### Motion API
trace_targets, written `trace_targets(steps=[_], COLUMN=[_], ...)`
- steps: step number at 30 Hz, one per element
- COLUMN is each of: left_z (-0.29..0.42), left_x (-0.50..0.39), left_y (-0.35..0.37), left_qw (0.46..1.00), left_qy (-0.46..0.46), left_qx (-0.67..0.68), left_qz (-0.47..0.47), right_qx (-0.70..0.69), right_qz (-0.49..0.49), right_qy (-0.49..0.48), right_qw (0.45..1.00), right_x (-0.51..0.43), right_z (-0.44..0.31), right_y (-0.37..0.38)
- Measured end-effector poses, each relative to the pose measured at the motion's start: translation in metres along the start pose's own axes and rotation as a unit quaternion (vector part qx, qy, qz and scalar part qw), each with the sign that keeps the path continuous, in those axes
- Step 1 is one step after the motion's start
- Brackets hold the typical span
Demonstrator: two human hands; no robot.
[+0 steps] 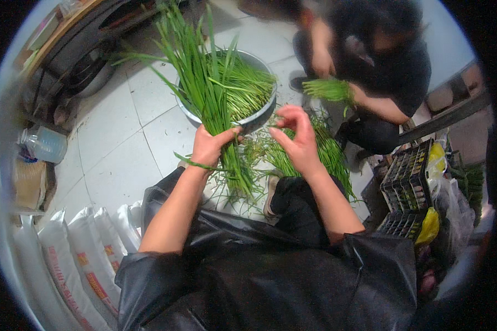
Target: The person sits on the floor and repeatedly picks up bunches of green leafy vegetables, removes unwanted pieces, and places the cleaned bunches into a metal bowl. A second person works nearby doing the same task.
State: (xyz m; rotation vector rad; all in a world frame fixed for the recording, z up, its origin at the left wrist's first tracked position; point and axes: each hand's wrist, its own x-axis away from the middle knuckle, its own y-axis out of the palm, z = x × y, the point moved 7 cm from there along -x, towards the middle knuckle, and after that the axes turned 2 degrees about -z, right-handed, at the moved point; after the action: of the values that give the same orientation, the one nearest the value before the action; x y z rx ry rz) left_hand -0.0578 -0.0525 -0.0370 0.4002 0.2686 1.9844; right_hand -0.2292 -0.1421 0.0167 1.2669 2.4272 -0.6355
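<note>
My left hand [210, 145] grips a thick bunch of long green garlic chives [209, 99], its leaves fanning up and away from me. Beyond the bunch stands a round metal basin [269, 108], with more chives [248, 89] laid inside, pale stem ends towards me. My right hand [296, 138] is raised with curled fingers, thumb apart from the fingertips; no held thing can be made out in it. Under that hand a loose heap of chives [329, 145] is spread on the floor, partly hidden by my forearm.
A co-worker [381, 62] crouches at the upper right, holding a small chive bunch [327, 89]. Black plastic crates [406, 178] stand to my right. White printed sacks [83, 256] line the lower left. A translucent plastic container [47, 144] lies at the left. Scraps litter the tiled floor [107, 165].
</note>
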Motion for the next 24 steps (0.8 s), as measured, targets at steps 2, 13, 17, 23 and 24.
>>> trace_targets(steps=[2,13,17,23,24], left_z=[-0.010,-0.065,-0.081,-0.094,-0.094], left_x=[-0.001,-0.008,-0.008,-0.001,-0.001], left_y=[-0.003,-0.035,-0.033,-0.032,-0.032], left_qw=[0.999,0.996,0.992,0.988,0.986], left_qy=[-0.006,-0.075,-0.120,-0.136,-0.138], left_qx=[-0.032,-0.049,-0.038,-0.068,-0.082], left_qz=[-0.012,-0.003,-0.028,-0.038,-0.043], right_qx=[-0.066,-0.141,-0.156,-0.039,0.005], right_qz=[0.026,-0.032,0.025,-0.002,-0.017], right_qy=[0.023,0.164,0.135,0.219,0.252], right_qw=[0.997,0.976,0.978,0.975,0.968], right_x=[-0.015,-0.037,-0.051,-0.050,-0.046], right_z=[0.012,0.072,0.079,0.103,0.108], right_y=[0.019,0.071,0.053,0.042,0.046])
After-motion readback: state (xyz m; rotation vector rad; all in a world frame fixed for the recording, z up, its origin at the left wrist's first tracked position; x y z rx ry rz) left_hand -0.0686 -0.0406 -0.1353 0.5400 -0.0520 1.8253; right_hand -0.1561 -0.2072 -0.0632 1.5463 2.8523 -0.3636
